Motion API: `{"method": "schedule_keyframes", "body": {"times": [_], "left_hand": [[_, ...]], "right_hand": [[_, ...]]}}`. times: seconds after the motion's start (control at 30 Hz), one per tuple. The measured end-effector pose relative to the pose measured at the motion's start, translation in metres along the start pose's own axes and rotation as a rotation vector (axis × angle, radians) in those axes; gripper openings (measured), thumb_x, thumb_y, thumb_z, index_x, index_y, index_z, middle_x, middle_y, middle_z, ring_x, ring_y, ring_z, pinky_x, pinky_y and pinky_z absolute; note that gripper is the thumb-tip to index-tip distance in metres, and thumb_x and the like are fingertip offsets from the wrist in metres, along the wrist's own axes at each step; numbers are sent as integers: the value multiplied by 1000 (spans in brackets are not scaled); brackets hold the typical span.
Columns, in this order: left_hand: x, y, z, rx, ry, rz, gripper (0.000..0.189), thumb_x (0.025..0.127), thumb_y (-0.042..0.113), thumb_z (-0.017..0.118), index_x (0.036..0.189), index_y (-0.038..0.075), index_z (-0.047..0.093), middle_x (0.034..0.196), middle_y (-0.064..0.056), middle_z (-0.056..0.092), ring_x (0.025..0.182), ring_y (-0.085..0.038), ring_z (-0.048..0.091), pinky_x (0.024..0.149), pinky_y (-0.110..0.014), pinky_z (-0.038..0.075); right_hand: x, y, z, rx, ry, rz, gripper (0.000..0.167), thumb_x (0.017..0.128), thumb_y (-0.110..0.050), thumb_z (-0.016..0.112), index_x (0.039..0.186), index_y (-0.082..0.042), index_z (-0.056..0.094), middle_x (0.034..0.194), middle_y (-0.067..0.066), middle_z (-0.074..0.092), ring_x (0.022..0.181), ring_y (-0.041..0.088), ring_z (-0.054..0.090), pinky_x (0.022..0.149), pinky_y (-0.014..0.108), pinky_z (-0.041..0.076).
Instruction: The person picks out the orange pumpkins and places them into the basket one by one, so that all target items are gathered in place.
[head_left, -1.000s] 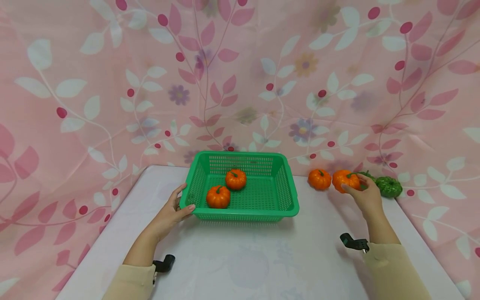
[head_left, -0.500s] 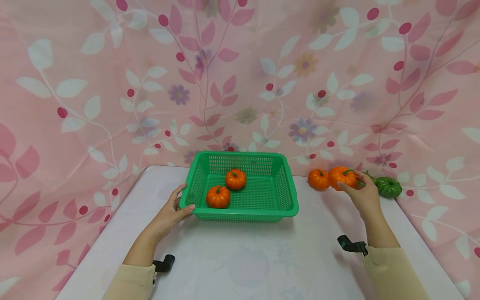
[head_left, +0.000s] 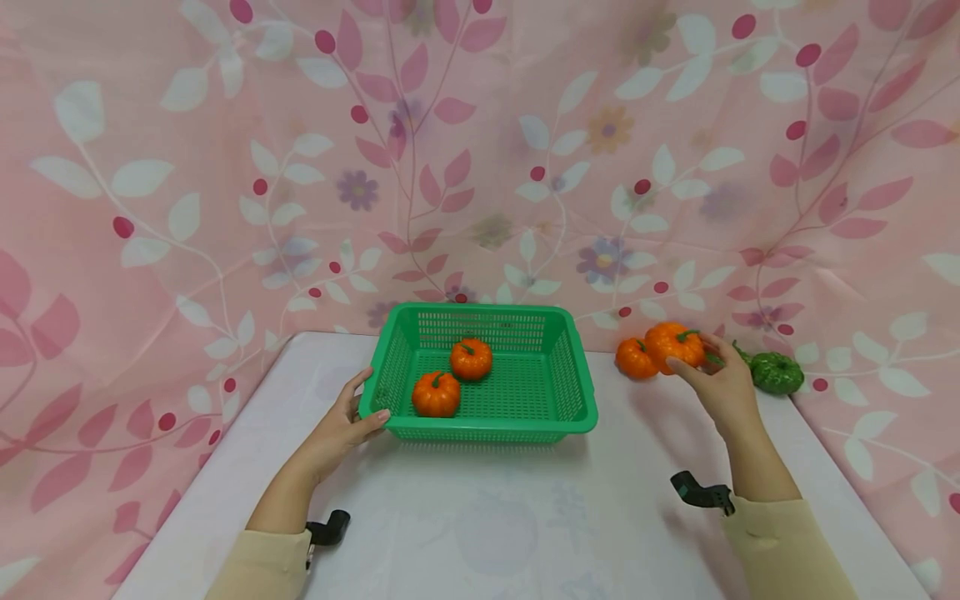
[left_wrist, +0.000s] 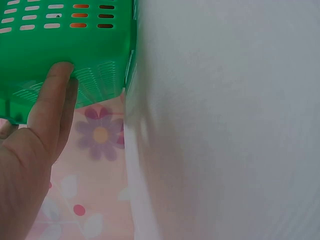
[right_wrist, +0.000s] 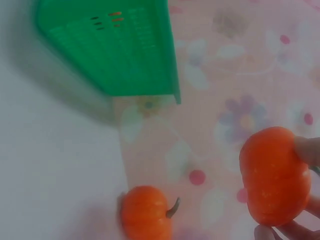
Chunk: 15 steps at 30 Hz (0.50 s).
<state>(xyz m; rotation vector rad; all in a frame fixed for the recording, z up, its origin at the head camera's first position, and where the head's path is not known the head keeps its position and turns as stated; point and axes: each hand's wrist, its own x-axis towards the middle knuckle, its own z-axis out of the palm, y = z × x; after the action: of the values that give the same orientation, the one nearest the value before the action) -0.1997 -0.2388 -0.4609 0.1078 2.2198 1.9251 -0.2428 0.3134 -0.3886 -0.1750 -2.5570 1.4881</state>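
A green plastic basket [head_left: 491, 423] stands on the table with two small orange pumpkins inside, one nearer the front [head_left: 437, 395] and one behind it [head_left: 472, 359]. My left hand [head_left: 341, 429] holds its front left corner, thumb over the rim and fingers along the outer side. Off to the right, my right hand [head_left: 723, 383] grips another orange pumpkin [head_left: 672, 347] between thumb and fingers, raised above the table. In the right wrist view this held pumpkin [right_wrist: 275, 177] appears apart from the one on the table.
An orange pumpkin [head_left: 634, 358] sits at the table's back edge, partly behind the held one. Green pumpkins [head_left: 777, 373] lie at the back right, one mostly hidden by my right hand. A pink floral curtain [head_left: 480, 167] hangs behind the white-covered table [head_left: 495, 525].
My right hand has lifted its pumpkin and moved it slightly left, so it now overlaps the pumpkin beside it. The left hand and basket have stayed still.
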Motion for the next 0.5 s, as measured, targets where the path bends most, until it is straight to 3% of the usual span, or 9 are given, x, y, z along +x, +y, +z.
{"method": "schedule_keyframes", "body": {"times": [0.17, 0.5], "left_hand": [[0, -1, 0, 7, -2, 2, 95, 96, 26, 70, 162, 31, 2, 161, -23, 16, 132, -36, 46, 104, -40, 47], [0, 0, 0, 15, -2, 3, 92, 98, 22, 67, 162, 31, 1, 161, -24, 16, 133, -37, 46, 105, -41, 47]], "right_hand": [[-5, -13, 2, 6, -16, -32, 91, 92, -49, 68, 160, -9, 23, 159, 23, 25, 140, 47, 33, 105, 59, 39], [-12, -31, 13, -8, -27, -128, 86, 92, -46, 69, 157, -7, 29, 156, 21, 31, 137, 44, 38, 107, 57, 38]]}}
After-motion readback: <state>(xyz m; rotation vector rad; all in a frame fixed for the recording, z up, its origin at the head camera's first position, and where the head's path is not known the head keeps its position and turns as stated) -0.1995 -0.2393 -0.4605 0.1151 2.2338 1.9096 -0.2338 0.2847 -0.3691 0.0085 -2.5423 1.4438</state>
